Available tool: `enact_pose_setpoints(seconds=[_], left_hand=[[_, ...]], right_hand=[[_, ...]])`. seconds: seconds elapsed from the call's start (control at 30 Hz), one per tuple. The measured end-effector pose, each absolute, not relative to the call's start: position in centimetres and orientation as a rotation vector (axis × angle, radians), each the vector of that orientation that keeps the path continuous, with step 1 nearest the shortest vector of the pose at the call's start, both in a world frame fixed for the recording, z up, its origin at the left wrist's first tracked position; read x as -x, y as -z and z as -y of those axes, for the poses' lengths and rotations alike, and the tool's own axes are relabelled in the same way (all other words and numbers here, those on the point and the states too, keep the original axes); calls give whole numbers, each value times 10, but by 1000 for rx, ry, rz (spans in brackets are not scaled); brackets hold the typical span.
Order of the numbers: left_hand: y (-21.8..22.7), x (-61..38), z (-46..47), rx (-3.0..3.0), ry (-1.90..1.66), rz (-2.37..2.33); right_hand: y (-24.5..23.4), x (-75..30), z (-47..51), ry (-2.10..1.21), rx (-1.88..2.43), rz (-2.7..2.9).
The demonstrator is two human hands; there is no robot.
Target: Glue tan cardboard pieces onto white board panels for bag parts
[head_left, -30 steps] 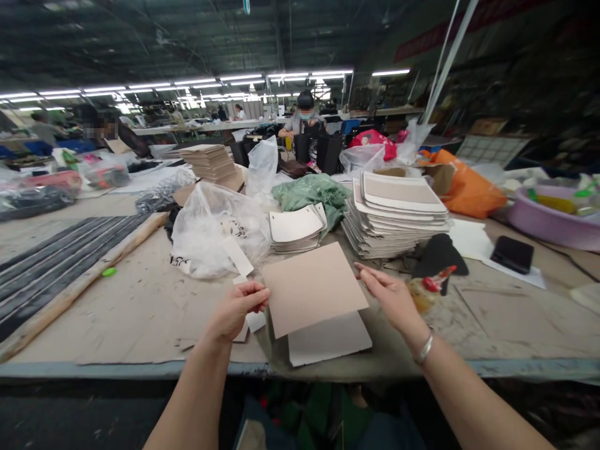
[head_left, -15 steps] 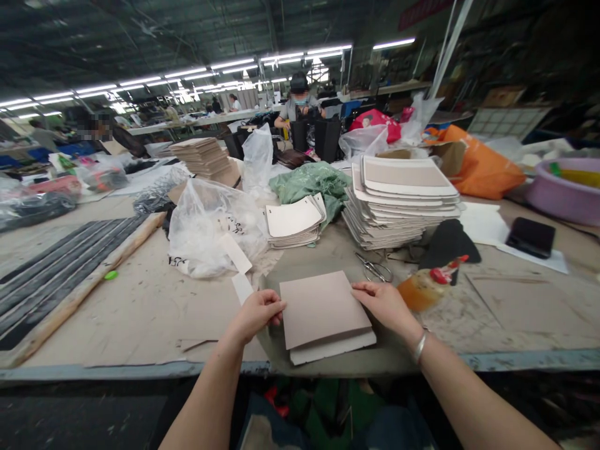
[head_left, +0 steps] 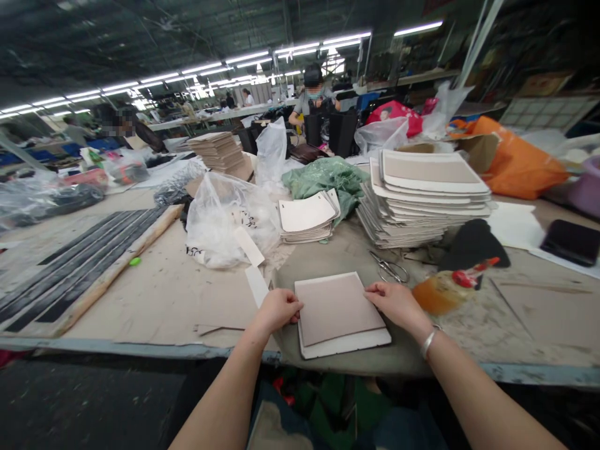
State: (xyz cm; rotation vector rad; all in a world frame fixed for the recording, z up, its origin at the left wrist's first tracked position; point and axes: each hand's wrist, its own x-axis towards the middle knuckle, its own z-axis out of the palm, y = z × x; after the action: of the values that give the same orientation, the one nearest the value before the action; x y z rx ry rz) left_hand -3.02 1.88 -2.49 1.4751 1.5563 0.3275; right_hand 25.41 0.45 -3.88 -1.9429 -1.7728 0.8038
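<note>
A beige rectangular board [head_left: 344, 309] lies over a slightly larger white panel [head_left: 349, 345], whose border shows along the front and top. My left hand [head_left: 281, 308] is closed in a pinch at the board's left edge. At the upper right edge, my right hand [head_left: 398, 305] pinches the board between thumb and fingers. Just beyond the right hand are metal scissors [head_left: 390, 267]. A bottle of amber liquid [head_left: 435, 292] with a red nozzle stands beside that hand. Narrow white strips [head_left: 257, 284] lie near my left hand.
Behind the boards are a tall stack of panels [head_left: 422, 200] and a smaller white stack [head_left: 307, 215]. A clear plastic bag [head_left: 225, 219] and a green bag [head_left: 325, 178] lie nearby. At right is a black phone [head_left: 572, 242]. A person [head_left: 315, 103] works across the table.
The beige board has come down flatter onto the white panel, exposing the white border at the top. Both hands stay at its edges. The view has shifted left.
</note>
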Motion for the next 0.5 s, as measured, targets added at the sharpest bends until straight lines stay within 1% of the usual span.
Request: enact_pose_setpoints(seconds=[0.27,0.5], left_hand=[[28,27,-20,-1541,-289,-1624],[28,25,-24,-1594,-203,-1637]], right_hand=[[37,-255,-10,-802,2050,1819],[30,-250,-11,-706,2134,1898]])
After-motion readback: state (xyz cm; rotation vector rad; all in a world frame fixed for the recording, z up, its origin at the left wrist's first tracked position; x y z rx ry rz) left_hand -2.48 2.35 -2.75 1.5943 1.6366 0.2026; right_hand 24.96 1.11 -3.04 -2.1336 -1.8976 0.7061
